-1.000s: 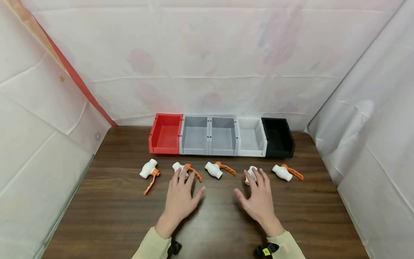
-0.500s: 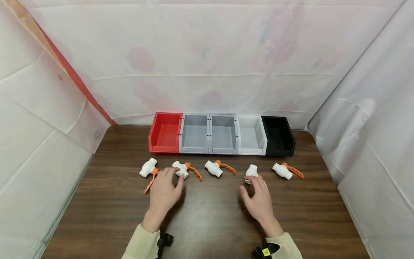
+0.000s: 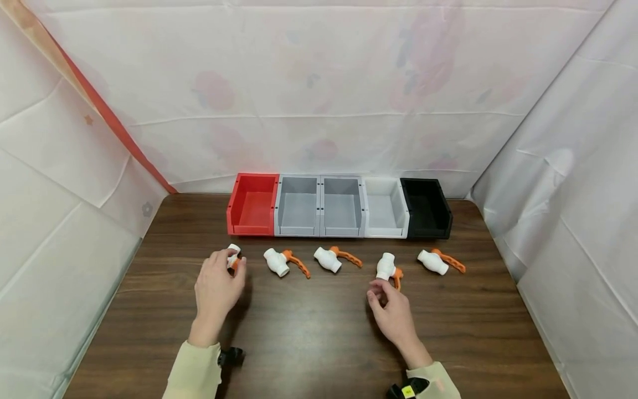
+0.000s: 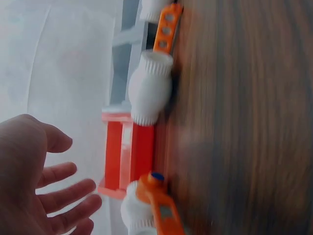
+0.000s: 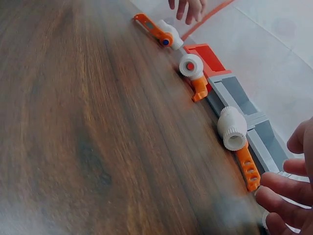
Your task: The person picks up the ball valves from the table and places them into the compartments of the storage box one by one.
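Several white ball valves with orange lever handles lie in a row on the table. My left hand [image 3: 217,285] hovers over the leftmost ball valve [image 4: 137,210], hiding most of it in the head view. In the left wrist view its fingers [image 4: 73,188] are spread and loosely bent, apart from the valve. My right hand [image 3: 395,316] is just in front of another ball valve [image 3: 386,266], right of the middle; its fingers curl loosely around nothing. Whether its fingertips touch that valve I cannot tell. Between the hands lie two more ball valves, one left [image 3: 276,262] and one nearer the middle [image 3: 328,259].
Behind the valves stands a joined row of bins: a red bin [image 3: 252,230], two grey bins [image 3: 297,231] [image 3: 341,231], a white bin [image 3: 386,233] and a black bin [image 3: 430,230]. At far right lies a further ball valve [image 3: 432,262]. Pale curtains [image 3: 319,83] enclose the dark wooden table [image 3: 309,343].
My left hand has moved left from the second valve to the leftmost one. My right hand has drawn slightly back toward me, its fingers more curled, uncovering the valve. The valves stay put.
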